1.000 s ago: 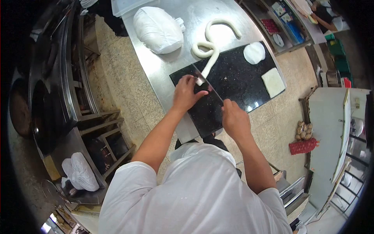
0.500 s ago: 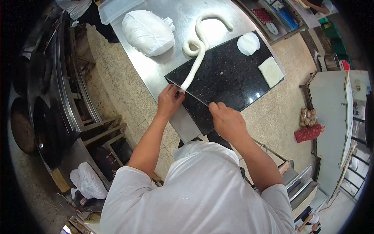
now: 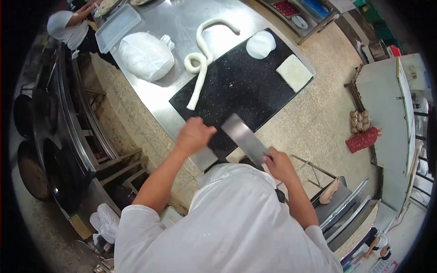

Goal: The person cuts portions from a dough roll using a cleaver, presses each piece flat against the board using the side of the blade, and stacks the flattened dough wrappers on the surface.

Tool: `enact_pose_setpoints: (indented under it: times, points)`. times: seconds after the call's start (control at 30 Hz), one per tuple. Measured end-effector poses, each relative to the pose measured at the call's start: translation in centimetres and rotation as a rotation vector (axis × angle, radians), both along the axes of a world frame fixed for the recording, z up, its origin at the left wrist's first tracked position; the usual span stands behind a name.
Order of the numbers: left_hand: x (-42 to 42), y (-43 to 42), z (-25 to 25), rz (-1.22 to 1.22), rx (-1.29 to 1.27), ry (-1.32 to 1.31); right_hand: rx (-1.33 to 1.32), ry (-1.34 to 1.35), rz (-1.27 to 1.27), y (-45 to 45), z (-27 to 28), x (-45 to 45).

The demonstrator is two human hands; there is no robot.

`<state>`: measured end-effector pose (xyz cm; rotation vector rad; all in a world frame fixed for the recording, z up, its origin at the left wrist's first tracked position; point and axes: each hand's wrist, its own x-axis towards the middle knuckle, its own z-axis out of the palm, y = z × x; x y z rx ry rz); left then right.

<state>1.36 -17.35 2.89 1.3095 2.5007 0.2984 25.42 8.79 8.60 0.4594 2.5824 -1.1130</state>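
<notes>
My right hand grips the handle of a wide-bladed cleaver, whose blade points up and left over the near edge of the black board. Curled and a little blurred, my left hand is over the board's near left corner; whatever its fingers hold is hidden. Just beyond it lies the cut end of a long white dough rope, which loops back onto the steel table. A round white dough piece and a square white slab lie on the board's far right part.
A white cloth-wrapped bundle and a clear plastic tub are on the steel table. A co-worker stands at the far left. Woks line the left side; a red net sack is on the right.
The cleaver has come off the dough rope and moved toward me, its blade now turned flat to view. My left hand has left the rope's end and moved nearer. The view has shifted.
</notes>
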Motion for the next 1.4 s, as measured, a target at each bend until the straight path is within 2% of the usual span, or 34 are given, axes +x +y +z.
enact_pose_setpoints:
  times: [0.03,0.07,0.1,0.13,0.17,0.2,0.3,0.37,0.43,0.57,0.6,0.63,0.7,0.73,0.77,0.83,0.9,0.97,1.1,1.17,1.2,1.23,1.27,1.3,1.37,1.4]
  points:
    - [1.2,2.5,1.0,-0.051,-0.136,-0.119,-0.014,0.023,-0.121,0.9,0.4,1.6]
    - [2.6,4.5,0.3,-0.128,0.033,0.112,-0.032,0.035,-0.244,1.9,0.8,2.8]
    - [4.3,6.8,-0.8,-0.216,0.193,0.328,-0.056,0.028,-0.261,3.8,1.6,4.0]
    - [4.5,8.5,-1.2,-0.229,0.183,0.324,-0.145,0.094,-0.408,5.3,3.0,4.4]
    - [4.1,10.4,-1.6,-0.235,0.136,0.207,-0.232,0.164,-0.555,6.6,3.5,4.4]
    - [3.6,12.0,-1.9,-0.236,0.086,0.090,-0.279,0.319,-0.589,7.8,3.1,3.7]
    - [2.7,15.4,-1.4,-0.297,0.082,0.128,-0.431,0.648,-0.748,12.0,-0.4,-2.4]
    - [2.6,16.2,-1.4,-0.319,0.048,0.132,-0.470,0.548,-0.830,14.5,-3.9,-7.3]
    - [2.3,17.0,-1.2,-0.254,0.057,0.176,-0.808,0.134,-1.084,15.8,-6.5,-10.2]
    - [2.1,17.2,-1.9,-0.151,0.092,0.101,-0.817,0.120,-1.106,14.1,-6.5,-7.9]
    - [1.8,17.2,-1.7,-0.116,0.117,-0.015,-0.631,0.024,-0.923,12.9,-5.3,-6.3]
    - [1.9,17.2,-0.8,-0.112,0.106,-0.017,-0.450,-0.065,-0.731,11.4,-4.5,-5.0]
    - [1.9,17.1,0.8,-0.228,0.216,0.096,-0.512,-0.195,-0.516,7.2,-3.9,-2.6]
    - [1.9,16.7,0.3,-0.389,0.208,0.083,-0.433,-0.093,-0.282,5.3,-5.9,-1.1]
    - [2.3,16.0,-0.4,-0.388,0.200,0.069,-0.352,0.010,-0.052,3.6,-8.1,0.0]
    - [2.6,15.3,-1.6,-0.515,0.121,0.007,-0.348,-0.044,-0.085,2.2,-9.1,-0.7]
    - [2.1,15.5,-1.8,-0.543,0.122,-0.007,-0.361,-0.111,-0.145,1.9,-9.6,-1.3]
    - [0.2,17.7,-1.6,-0.579,0.122,0.138,-0.403,-0.264,-0.073,5.4,-9.3,-4.2]
    - [-3.0,21.2,-2.3,-0.508,0.177,0.171,-0.366,-0.173,-0.069,9.2,-7.1,-8.1]
    - [-2.6,20.9,-2.8,-0.484,0.214,0.163,-0.190,-0.191,-0.094,8.7,-6.0,-8.1]
    - [-1.4,19.8,-2.4,-0.557,0.210,0.107,-0.335,-0.234,-0.114,7.4,-8.0,-6.1]
    - [-0.5,18.8,-1.8,-0.622,0.208,0.057,-0.318,-0.182,-0.050,5.8,-8.7,-3.6]
    - [0.5,17.2,-1.0,-0.872,-0.055,0.061,-0.300,-0.128,0.013,4.1,-8.6,-1.0]
    - [1.3,15.5,-1.5,-0.937,0.073,-0.196,-0.400,-0.138,-0.157,1.8,-7.4,0.0]
    - [1.8,15.8,-3.7,-0.971,0.212,-0.083,-0.318,-0.312,-0.299,0.1,-6.4,-0.8]
    - [1.5,16.3,-3.4,-0.972,0.207,-0.112,-0.333,-0.336,-0.305,0.9,-5.6,-1.6]
